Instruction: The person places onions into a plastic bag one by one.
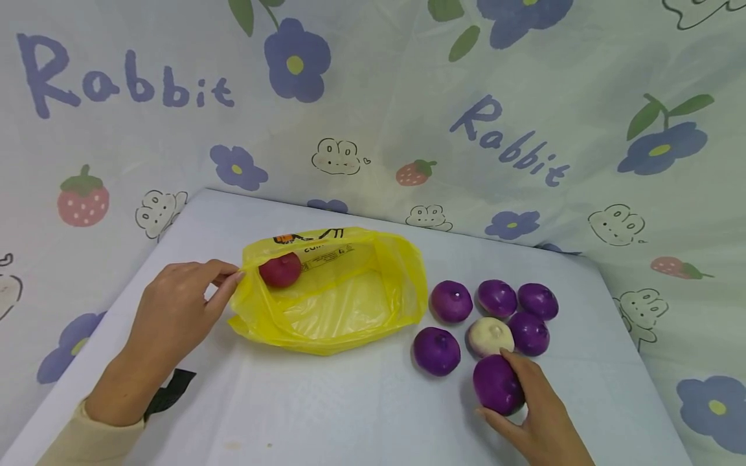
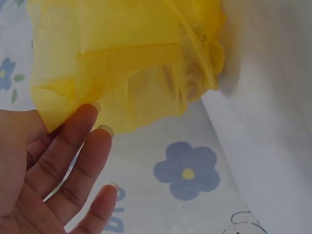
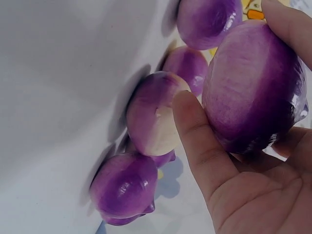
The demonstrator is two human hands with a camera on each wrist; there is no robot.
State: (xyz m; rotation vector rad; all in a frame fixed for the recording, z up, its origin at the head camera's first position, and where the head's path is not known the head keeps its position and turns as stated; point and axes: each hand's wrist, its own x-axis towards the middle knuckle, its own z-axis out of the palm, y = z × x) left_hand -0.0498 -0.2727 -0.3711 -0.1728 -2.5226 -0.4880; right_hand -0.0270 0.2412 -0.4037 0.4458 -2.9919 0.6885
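Observation:
A yellow plastic bag (image 1: pixel 332 336) lies with its mouth spread on the white table. My left hand (image 1: pixel 180 304) pinches the left edge of its rim; in the left wrist view the yellow film (image 2: pixel 63 107) runs between thumb and fingers. A dark red, onion-like round thing (image 1: pixel 281 270) is inside at the bag's left end. On the right, my right hand (image 1: pixel 539 414) grips a glossy purple onion (image 1: pixel 497 385) between thumb and fingers. Just behind it sits a whitish onion (image 1: pixel 489 336), which shows part purple in the right wrist view.
Several more purple onions stand between the bag and the table's right side, including one (image 1: pixel 436 351) near the bag and another (image 1: pixel 538 301) farthest right. A dark strip (image 1: pixel 170 391) shows by the left wrist. A printed cloth (image 1: pixel 373 116) hangs behind the table.

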